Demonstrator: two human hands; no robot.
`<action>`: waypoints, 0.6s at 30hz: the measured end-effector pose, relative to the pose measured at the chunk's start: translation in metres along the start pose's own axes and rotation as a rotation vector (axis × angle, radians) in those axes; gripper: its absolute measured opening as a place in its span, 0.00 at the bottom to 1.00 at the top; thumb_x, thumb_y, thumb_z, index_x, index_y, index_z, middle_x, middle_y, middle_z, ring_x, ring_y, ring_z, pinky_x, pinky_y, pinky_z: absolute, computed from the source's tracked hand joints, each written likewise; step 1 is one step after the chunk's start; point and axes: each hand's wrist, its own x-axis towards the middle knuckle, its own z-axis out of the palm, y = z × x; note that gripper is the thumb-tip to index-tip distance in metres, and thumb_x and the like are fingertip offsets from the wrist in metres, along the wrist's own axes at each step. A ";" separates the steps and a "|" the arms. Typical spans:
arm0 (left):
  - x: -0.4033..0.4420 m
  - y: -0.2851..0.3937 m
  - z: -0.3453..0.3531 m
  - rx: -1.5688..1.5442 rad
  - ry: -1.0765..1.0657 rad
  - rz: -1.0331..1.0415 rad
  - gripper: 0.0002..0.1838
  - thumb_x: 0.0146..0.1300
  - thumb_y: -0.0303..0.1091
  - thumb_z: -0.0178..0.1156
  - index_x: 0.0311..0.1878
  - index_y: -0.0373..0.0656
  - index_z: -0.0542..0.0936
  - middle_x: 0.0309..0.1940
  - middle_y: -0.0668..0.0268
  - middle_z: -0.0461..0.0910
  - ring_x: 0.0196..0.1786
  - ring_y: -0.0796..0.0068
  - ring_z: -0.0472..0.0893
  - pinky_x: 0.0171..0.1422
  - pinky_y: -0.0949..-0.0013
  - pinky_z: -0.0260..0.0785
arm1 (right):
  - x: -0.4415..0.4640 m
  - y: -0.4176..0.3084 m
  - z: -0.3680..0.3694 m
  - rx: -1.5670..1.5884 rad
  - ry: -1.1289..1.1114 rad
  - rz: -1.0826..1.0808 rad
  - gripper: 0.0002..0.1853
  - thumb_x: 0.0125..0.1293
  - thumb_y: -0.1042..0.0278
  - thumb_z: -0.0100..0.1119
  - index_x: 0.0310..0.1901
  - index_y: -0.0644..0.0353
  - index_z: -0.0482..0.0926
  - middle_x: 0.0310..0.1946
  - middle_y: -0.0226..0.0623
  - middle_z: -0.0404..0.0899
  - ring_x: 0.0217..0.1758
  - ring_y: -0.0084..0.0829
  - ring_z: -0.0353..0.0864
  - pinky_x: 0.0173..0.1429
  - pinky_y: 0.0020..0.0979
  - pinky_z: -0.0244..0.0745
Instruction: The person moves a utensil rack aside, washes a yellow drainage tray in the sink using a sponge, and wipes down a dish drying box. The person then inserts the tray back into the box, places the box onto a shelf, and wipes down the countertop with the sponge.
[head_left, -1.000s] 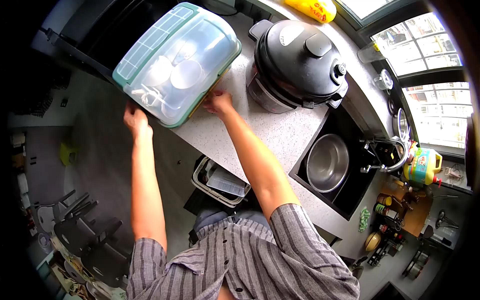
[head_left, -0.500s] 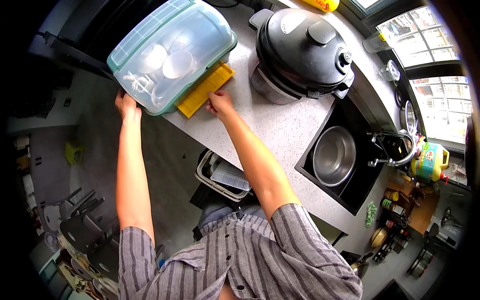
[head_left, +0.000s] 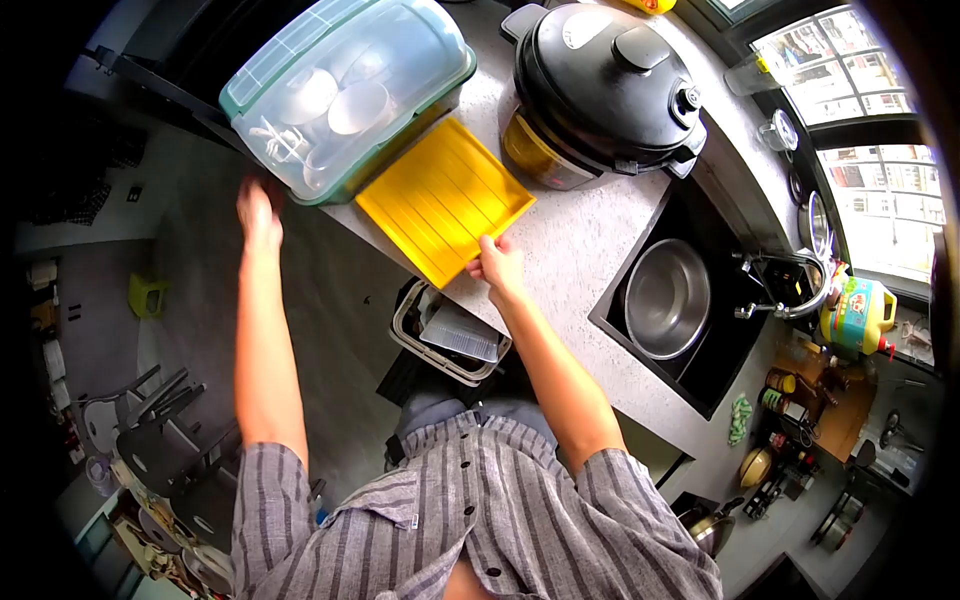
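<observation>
My right hand (head_left: 497, 262) is closed on the near right corner of a flat yellow tray (head_left: 445, 200) with ridges across it. Most of the tray shows, and its far edge lies against the dish storage box (head_left: 468, 75), which has a green base and a clear lid. Through the lid I see white bowls (head_left: 357, 108) and a small white rack (head_left: 283, 142). Below the box's left end, apart from it, is my left hand (head_left: 257, 210); its fingers are smeared by motion and seem to hold nothing.
A black electric pressure cooker (head_left: 610, 85) stands right of the tray on the speckled counter (head_left: 570, 250). Beyond it a steel bowl (head_left: 668, 300) sits in the black sink (head_left: 722, 345). Under the counter edge is a white-rimmed bin (head_left: 435, 350). Chairs (head_left: 165, 440) stand at lower left.
The yellow tray has come out from beneath the box, toward the lower right, with my right hand on it. My left hand has left the box's lower left corner.
</observation>
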 end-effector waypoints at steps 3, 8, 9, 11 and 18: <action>-0.105 -0.045 -0.015 0.129 0.103 -0.025 0.16 0.74 0.48 0.57 0.55 0.49 0.79 0.35 0.76 0.76 0.35 0.83 0.75 0.39 0.75 0.70 | -0.020 0.014 -0.032 -0.011 -0.017 -0.014 0.08 0.72 0.65 0.54 0.39 0.61 0.76 0.22 0.32 0.79 0.18 0.22 0.76 0.22 0.24 0.72; -0.274 -0.105 -0.011 0.159 -0.317 -0.444 0.26 0.73 0.55 0.58 0.63 0.46 0.73 0.52 0.67 0.79 0.50 0.74 0.81 0.54 0.66 0.76 | -0.061 0.041 -0.077 0.043 -0.122 0.008 0.08 0.75 0.63 0.55 0.40 0.57 0.75 0.23 0.27 0.78 0.17 0.18 0.72 0.22 0.20 0.66; -0.293 -0.106 -0.005 0.107 -0.424 -0.496 0.25 0.75 0.52 0.58 0.63 0.44 0.72 0.52 0.67 0.79 0.50 0.75 0.81 0.52 0.69 0.77 | -0.070 0.041 -0.083 0.036 -0.125 0.010 0.08 0.75 0.62 0.55 0.40 0.57 0.75 0.23 0.26 0.77 0.17 0.17 0.72 0.22 0.20 0.66; -0.323 -0.112 0.005 0.130 -0.498 -0.383 0.20 0.76 0.43 0.57 0.62 0.41 0.72 0.55 0.64 0.79 0.54 0.74 0.81 0.56 0.66 0.79 | -0.090 0.042 -0.096 0.034 -0.130 -0.003 0.09 0.75 0.60 0.55 0.41 0.57 0.75 0.23 0.24 0.77 0.18 0.16 0.71 0.22 0.20 0.64; -0.399 -0.054 0.053 0.173 -0.785 -0.243 0.13 0.76 0.30 0.57 0.57 0.34 0.74 0.48 0.63 0.82 0.46 0.76 0.84 0.54 0.69 0.81 | -0.159 0.029 -0.171 0.169 -0.070 0.035 0.10 0.76 0.60 0.51 0.43 0.57 0.76 0.24 0.25 0.78 0.19 0.16 0.72 0.24 0.19 0.66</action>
